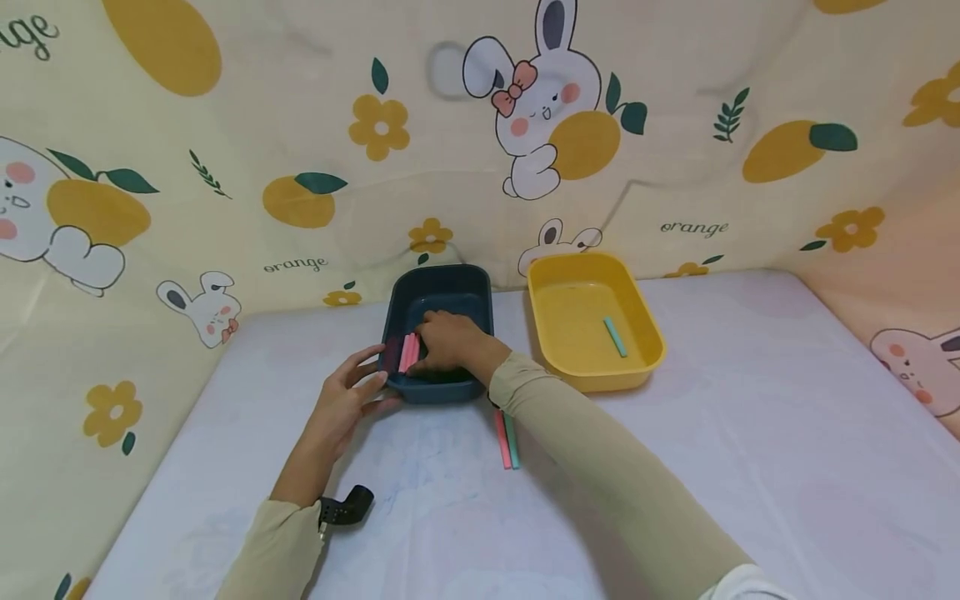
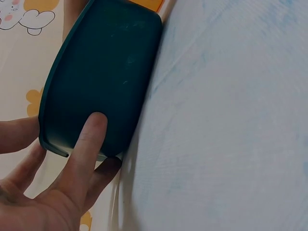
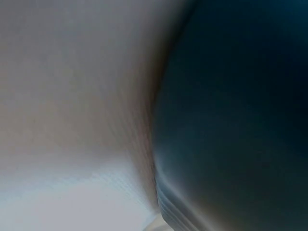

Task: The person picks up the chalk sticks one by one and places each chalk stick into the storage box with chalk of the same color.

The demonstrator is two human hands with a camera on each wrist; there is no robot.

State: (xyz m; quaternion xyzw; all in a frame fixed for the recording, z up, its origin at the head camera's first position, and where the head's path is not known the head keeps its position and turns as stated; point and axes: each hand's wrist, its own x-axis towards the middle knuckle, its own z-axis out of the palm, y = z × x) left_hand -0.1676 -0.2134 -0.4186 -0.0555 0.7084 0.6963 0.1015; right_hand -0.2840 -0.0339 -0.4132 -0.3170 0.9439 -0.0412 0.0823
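In the head view, the right hand [image 1: 453,340] reaches down into the dark blue bin [image 1: 438,393], which stands on the desk [image 1: 787,433], while the left hand [image 1: 341,404] rests its spread fingers around the outside of the bin's near left corner. Pink chalk sticks [image 1: 409,353] lie side by side in the bin just left of the right hand's fingers, their long axis running roughly away from the person; the right hand is nearer to them, with the bin's left wall between them and the left hand. The right thumb and fingers stand apart at the sticks' right side, but I cannot tell whether they clamp one. A pink stick [image 1: 502,440] and a green stick [image 1: 511,440] lie together on the desk near the right cuff, and the yellow bin [image 1: 600,382] to the right holds a teal stick [image 1: 615,337]. In the left wrist view, one finger lies straight against the dark blue bin's outer wall, the others apart around its edge. The right wrist view is blurred, a dark bin surface filling its right side, and shows no fingertips.
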